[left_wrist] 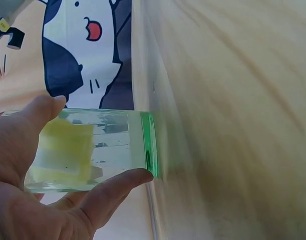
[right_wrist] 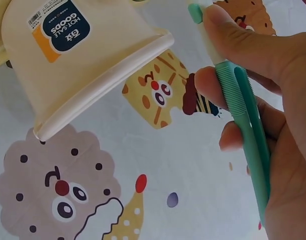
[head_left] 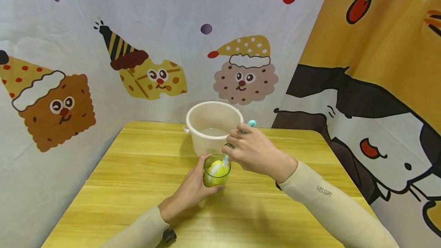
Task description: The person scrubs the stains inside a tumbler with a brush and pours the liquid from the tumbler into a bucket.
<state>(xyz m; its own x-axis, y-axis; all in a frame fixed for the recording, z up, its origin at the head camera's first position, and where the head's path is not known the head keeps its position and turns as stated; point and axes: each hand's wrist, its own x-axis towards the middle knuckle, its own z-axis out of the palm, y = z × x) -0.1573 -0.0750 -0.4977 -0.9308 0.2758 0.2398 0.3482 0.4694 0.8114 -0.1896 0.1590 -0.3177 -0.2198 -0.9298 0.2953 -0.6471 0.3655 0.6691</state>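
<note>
My left hand [head_left: 193, 186] grips a clear greenish drinking glass [left_wrist: 112, 150] from the side, thumb and fingers spread round its wall. Inside sits the yellow-and-white sponge head [head_left: 218, 168] of a cup brush, filling the mouth end of the glass in the left wrist view. Above the rim, my right hand [head_left: 255, 150] holds the brush's teal handle [right_wrist: 248, 130], fingers curled round it. The handle leans up to the right, its rounded end [head_left: 252, 123] showing past the hand. Whether the glass's thick green base touches the table cannot be told.
A cream bucket [head_left: 200, 144] stands upright just behind the glass, near the table's back edge, with the right hand in front of its right side. The wooden table [head_left: 131, 163] meets a cartoon-printed curtain [head_left: 165, 18] behind and at the sides.
</note>
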